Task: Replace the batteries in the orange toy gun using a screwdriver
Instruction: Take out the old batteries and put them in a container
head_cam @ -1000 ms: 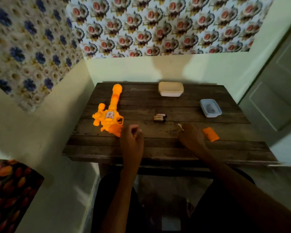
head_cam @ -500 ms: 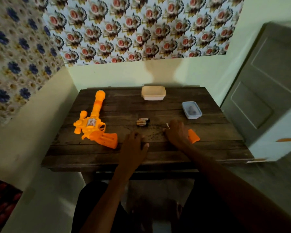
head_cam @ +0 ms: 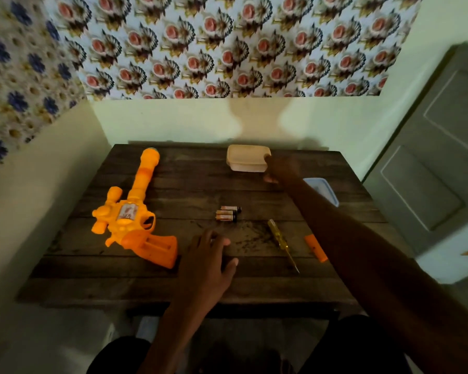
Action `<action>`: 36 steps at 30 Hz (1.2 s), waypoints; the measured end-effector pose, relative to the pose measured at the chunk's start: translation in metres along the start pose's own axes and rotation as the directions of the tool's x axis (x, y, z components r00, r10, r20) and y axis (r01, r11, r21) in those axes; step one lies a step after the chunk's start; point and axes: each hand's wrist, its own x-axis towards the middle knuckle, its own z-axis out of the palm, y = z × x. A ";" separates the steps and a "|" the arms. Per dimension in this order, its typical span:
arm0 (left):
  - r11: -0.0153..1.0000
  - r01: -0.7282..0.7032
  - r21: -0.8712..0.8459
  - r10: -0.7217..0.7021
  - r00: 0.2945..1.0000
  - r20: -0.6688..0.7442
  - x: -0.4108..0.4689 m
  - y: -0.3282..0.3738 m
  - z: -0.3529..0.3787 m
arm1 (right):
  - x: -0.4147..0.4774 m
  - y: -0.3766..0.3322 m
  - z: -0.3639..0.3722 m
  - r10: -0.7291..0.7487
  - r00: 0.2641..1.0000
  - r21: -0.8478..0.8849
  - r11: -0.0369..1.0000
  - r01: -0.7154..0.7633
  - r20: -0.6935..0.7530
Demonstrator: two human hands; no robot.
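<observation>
The orange toy gun (head_cam: 135,220) lies on the left of the wooden table (head_cam: 254,287), with the battery slot in its grip uncovered. Its orange battery cover (head_cam: 316,248) lies apart at the right. Three batteries (head_cam: 227,214) sit side by side mid-table. A yellow-handled screwdriver (head_cam: 278,238) lies loose between them and the cover. My left hand (head_cam: 206,260) rests flat on the table just right of the gun's grip, holding nothing. My right hand (head_cam: 281,168) is stretched to the back, fingertips at the right end of a closed beige box (head_cam: 246,157).
A small blue-rimmed container (head_cam: 322,188) stands at the right, partly hidden by my right forearm. Walls close off the table's left and back. A grey door (head_cam: 430,171) stands to the right.
My right hand has let go of the screwdriver, which now lies on the table, and has reached back to the beige box. My left hand has flattened on the table.
</observation>
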 end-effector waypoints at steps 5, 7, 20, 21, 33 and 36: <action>1.000 -0.002 0.011 0.002 1.000 0.030 0.008 -0.002 -0.005 | 0.025 -0.010 0.019 0.078 0.996 0.234 0.968 -0.085 0.036; 1.000 -0.008 0.008 0.008 1.000 0.026 0.007 -0.003 -0.006 | 0.030 -0.008 0.018 0.083 0.996 0.215 0.973 -0.086 0.019; -0.026 0.049 -0.998 -0.505 0.861 0.055 0.007 0.005 -0.070 | -0.172 -0.031 -0.038 -0.311 0.895 0.089 0.950 0.298 0.321; -0.121 0.152 -0.981 -0.441 0.877 0.190 0.006 0.005 -0.075 | -0.184 -0.031 -0.040 -0.311 0.874 0.058 0.948 0.313 0.373; -0.216 0.530 -0.820 0.002 0.840 0.542 -0.031 0.014 -0.104 | -0.232 -0.047 -0.018 -0.433 0.695 -0.377 0.614 0.694 0.575; -0.260 0.517 -0.816 -0.058 0.835 0.548 -0.034 0.004 -0.098 | -0.235 -0.049 -0.010 -0.484 0.653 -0.318 0.604 0.731 0.582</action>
